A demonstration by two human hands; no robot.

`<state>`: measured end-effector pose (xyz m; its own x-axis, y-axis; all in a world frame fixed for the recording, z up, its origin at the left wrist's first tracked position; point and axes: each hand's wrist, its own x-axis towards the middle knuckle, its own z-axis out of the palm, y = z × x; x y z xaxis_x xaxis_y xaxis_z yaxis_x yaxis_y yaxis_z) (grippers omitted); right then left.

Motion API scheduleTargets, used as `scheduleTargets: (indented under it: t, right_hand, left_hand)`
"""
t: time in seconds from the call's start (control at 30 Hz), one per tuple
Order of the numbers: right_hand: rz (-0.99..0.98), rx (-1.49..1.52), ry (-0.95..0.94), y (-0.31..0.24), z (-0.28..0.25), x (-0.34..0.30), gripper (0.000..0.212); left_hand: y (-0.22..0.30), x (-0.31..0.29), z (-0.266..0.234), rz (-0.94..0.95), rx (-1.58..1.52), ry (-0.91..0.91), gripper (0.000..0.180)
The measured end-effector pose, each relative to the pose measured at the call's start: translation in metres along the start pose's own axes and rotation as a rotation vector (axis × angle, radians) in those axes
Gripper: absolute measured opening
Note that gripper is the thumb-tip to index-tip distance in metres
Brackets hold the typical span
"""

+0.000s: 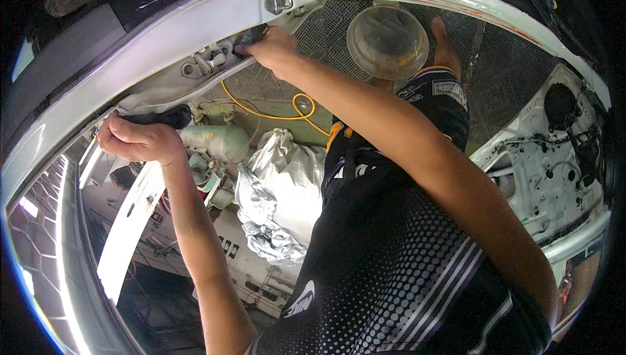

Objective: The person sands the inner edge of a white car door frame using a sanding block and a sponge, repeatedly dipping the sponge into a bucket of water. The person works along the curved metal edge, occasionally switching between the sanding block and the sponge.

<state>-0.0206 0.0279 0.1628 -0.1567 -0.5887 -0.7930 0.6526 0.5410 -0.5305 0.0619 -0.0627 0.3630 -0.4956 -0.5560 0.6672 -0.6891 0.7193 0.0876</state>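
Observation:
A white-painted car body frame (pixel 160 32) arches across the top of the view. My left hand (pixel 140 140) is closed at its lower left edge, fingers curled in toward the metal. Right beside those fingers is a dark, elongated piece (pixel 171 118); whether I grip it or only touch it is hidden. Higher up, my right hand (pixel 275 50) bends over the inner edge of the frame, fingers closed around a small black piece (pixel 251 37) whose kind I cannot make out. Between my hands sits a metal hinge-like fitting (pixel 212 60). Another metal latch fitting (pixel 279 1) is above my right hand.
A round translucent container (pixel 387 41) stands on the textured floor by my feet. An orange-yellow hose (pixel 270 118) lies near a pale green tank (pixel 222 142). Crumpled silver sheeting (pixel 277 198) lies left of my body. At the right is a stripped white door panel (pixel 544 159).

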Motion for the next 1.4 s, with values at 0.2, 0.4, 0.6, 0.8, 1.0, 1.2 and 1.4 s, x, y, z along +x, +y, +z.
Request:
scheduleTargets:
  t: [0.2, 0.4, 0.6, 0.8, 1.0, 1.2, 1.4]
  right_hand:
    - [0.012, 0.268, 0.075, 0.011, 0.02, 0.021, 0.058]
    - [0.062, -0.02, 0.141, -0.006, 0.024, 0.021, 0.07]
    - [0.042, -0.351, -0.022, -0.004, 0.011, 0.029, 0.076]
    - [0.018, -0.053, 0.124, 0.004, 0.021, 0.027, 0.09]
    - [0.006, -0.445, -0.015, -0.01, 0.0, 0.026, 0.064]
    - [0.104, -0.076, 0.133, 0.002, 0.017, 0.029, 0.067]
    - [0.256, 0.063, 0.203, -0.023, 0.027, 0.011, 0.054]
  left_hand:
    - [0.012, 0.008, 0.006, -0.026, -0.021, 0.009, 0.032]
    - [0.005, 0.003, 0.015, -0.069, -0.009, 0.043, 0.033]
    - [-0.003, 0.003, 0.01, -0.057, 0.041, -0.008, 0.035]
    - [0.002, 0.005, 0.011, -0.043, 0.04, -0.042, 0.038]
    - [-0.006, 0.002, 0.007, -0.073, 0.025, -0.018, 0.037]
    - [-0.001, 0.005, 0.009, -0.062, 0.025, -0.028, 0.037]
    - [0.003, 0.001, 0.012, -0.029, 0.09, 0.046, 0.04]
